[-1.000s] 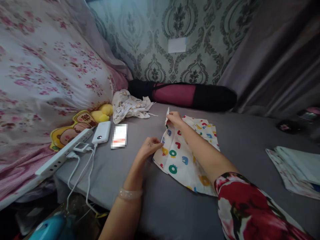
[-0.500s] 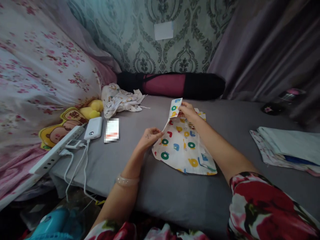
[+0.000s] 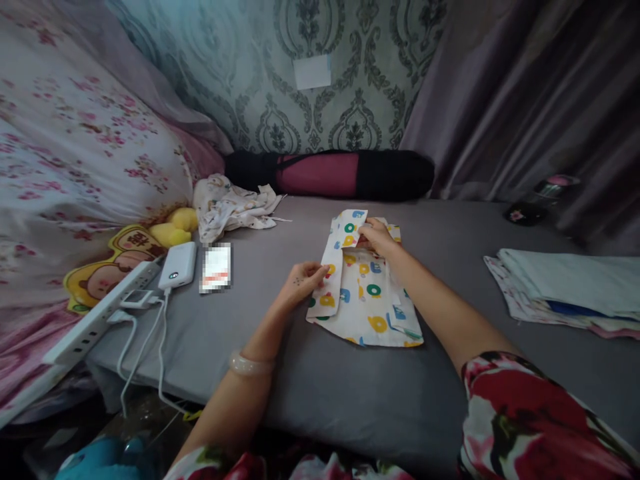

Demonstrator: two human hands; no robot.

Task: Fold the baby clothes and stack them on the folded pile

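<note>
On the grey sheet [image 3: 255,273] there is 1 white power bank [image 3: 179,264], just beside 1 white power strip [image 3: 97,320]. Near them is 1 yellow cushion [image 3: 104,281]. Before the patterned wall [image 3: 250,73] lies 1 long roll [image 3: 320,176], black and maroon.

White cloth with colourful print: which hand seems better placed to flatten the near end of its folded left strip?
Probably the left hand: its fingers touch the folded strip at its left edge, closer to that near end, while the right hand holds the strip's far end.
</note>
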